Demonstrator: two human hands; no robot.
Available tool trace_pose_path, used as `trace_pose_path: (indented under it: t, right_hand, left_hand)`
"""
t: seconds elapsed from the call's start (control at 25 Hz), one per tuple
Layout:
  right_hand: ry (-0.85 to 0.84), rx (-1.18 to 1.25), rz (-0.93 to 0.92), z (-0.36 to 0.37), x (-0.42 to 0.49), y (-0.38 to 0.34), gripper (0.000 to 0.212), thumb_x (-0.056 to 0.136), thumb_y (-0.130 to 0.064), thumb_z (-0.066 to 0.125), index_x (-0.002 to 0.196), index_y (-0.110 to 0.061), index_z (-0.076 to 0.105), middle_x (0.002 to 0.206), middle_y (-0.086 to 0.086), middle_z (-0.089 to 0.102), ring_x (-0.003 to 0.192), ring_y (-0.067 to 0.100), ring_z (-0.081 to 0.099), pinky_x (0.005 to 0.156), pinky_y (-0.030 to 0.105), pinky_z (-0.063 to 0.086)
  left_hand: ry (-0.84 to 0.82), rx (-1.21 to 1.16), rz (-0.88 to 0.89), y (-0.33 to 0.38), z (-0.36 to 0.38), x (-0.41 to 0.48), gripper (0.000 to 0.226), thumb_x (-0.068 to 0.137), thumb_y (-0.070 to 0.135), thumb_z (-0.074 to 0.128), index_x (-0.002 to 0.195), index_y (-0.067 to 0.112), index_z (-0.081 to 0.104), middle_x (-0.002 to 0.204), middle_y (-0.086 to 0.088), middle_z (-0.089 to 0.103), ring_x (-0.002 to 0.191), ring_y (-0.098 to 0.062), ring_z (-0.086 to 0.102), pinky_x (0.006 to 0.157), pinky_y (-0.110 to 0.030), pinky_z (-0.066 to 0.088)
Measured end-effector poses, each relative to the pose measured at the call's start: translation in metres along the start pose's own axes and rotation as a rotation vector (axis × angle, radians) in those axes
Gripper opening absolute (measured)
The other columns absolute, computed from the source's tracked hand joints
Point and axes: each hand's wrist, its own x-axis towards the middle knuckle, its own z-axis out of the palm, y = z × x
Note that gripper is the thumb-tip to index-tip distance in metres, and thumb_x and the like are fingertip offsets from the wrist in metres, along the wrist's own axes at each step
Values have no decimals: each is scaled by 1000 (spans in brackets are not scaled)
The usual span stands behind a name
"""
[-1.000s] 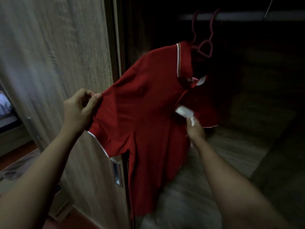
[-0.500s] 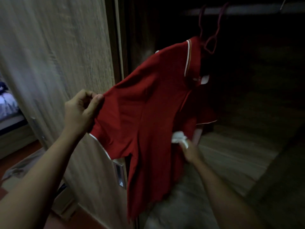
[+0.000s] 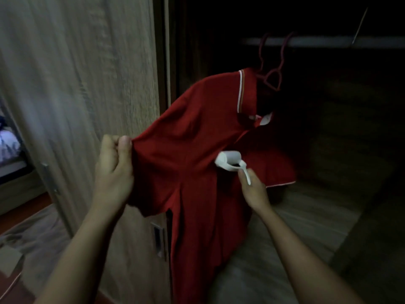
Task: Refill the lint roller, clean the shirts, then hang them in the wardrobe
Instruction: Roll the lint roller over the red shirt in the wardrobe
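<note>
A red polo shirt [image 3: 192, 154] with a white-striped collar hangs on a dark red hanger [image 3: 270, 77] from the wardrobe rail [image 3: 328, 41]. My left hand [image 3: 114, 170] pinches the shirt's left sleeve and pulls it out sideways. My right hand [image 3: 255, 189] grips the white handle of a lint roller [image 3: 229, 161], whose white roll lies against the shirt's chest.
A wooden sliding wardrobe door [image 3: 87, 84] with a recessed metal handle [image 3: 158, 240] stands to the left of the shirt. The wardrobe interior is dark, with a wooden shelf floor [image 3: 285, 238] below. A bed edge [image 3: 8, 150] shows far left, and cloth [image 3: 28, 233] lies on the floor.
The lint roller went down the shirt front and has come back up to the chest. My left hand keeps its pinch on the sleeve.
</note>
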Motion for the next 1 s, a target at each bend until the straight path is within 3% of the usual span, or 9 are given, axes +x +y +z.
trace_pose_path:
  t: [0.08,0.16,0.28,0.4,0.44,0.52,0.64,0.76,1.0]
  right_hand:
    - [12,55,-59,-8,2,-22,28,95,-45,40,79,-24,51,68,-4,55,62,10,53,60,29,42]
    - [19,76,-95,-8,-8,-25,27,96,-38,42,75,-23,49,64,-7,49,56,4,46,54,21,37]
    - [-16,57,-51,3,-35,4,26,95,-37,44,79,-18,52,68,-6,52,59,6,48,54,16,36]
    - [-74,-29,27,14,-58,34,31,93,-47,42,89,-18,55,73,-4,60,63,6,54,63,23,40]
    - [-78,-25,39,15,-64,38,39,89,-55,40,91,-18,55,73,-4,60,63,7,54,64,28,40]
    - [-63,13,29,10,-67,42,51,80,-65,36,88,-18,55,69,-6,56,63,10,53,62,29,40]
    - [-62,77,-45,-4,-65,19,33,91,-48,43,80,-19,53,68,-7,52,65,8,50,64,31,41]
    - [-119,106,-190,-5,-73,-19,25,95,-32,46,70,-29,47,61,-14,50,57,0,44,57,23,36]
    - [-198,16,-132,36,-104,-13,24,89,-52,42,75,-34,47,61,-11,56,54,3,52,57,29,40]
  left_hand:
    - [-23,-140,-30,16,8,-17,25,101,32,34,77,26,37,68,8,35,55,2,37,54,-14,34]
    - [-105,-182,-14,28,15,-26,27,95,49,38,83,25,40,67,12,41,55,5,43,54,-9,36]
    - [-263,-80,60,36,24,-36,49,72,64,53,110,33,50,77,20,61,67,11,58,61,-7,44]
    - [-332,64,319,44,51,-62,33,78,41,57,110,31,57,75,6,69,68,-11,66,62,-26,48]
    - [-320,56,375,48,57,-69,27,77,25,57,103,27,61,72,4,67,66,-13,63,60,-25,46]
    - [-222,-33,367,48,57,-66,37,64,2,50,94,17,67,77,5,58,69,-5,53,64,-12,40]
    - [-48,-257,178,45,39,-37,32,76,0,45,94,20,62,85,13,51,75,5,48,73,-8,39]
    - [-32,-498,14,46,21,-4,27,94,2,45,81,22,56,59,20,56,55,8,44,53,-10,39]
    - [-80,-410,127,44,-9,51,24,92,9,56,75,25,64,57,19,63,56,7,50,56,-11,42]
